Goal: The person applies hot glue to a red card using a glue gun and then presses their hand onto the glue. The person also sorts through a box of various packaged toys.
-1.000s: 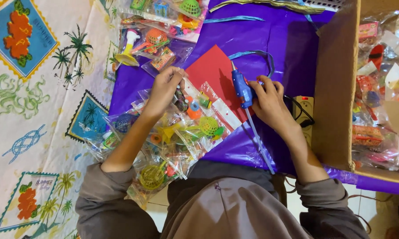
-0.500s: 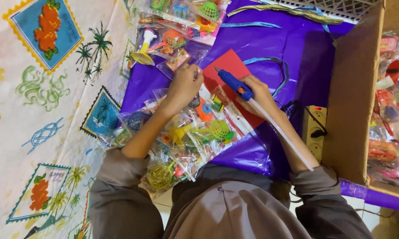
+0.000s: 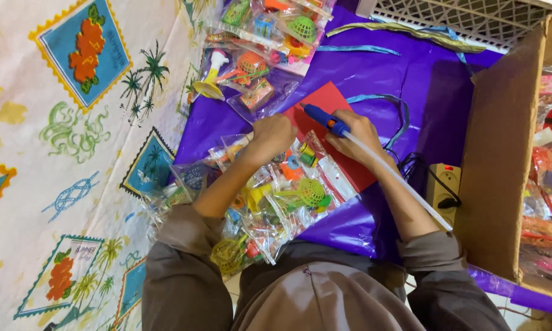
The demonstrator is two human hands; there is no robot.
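Now we are at the gluing step: our right hand (image 3: 359,138) wraps its grip around the blue glue gun (image 3: 322,116), nozzle aimed at the red card (image 3: 325,104) lying on the purple sheet (image 3: 398,79). Our left hand (image 3: 273,136) presses, fingers curled, on a clear toy packet (image 3: 303,178) (one of a heap) beside the card. Next, we judge, comes a steady line of glue, with the packet held still.

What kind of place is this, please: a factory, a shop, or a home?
Probably a home floor used for packing toy gifts: a patterned mat, purple wrapping sheet, clear toy bags, a cardboard box of more, and a glue gun.
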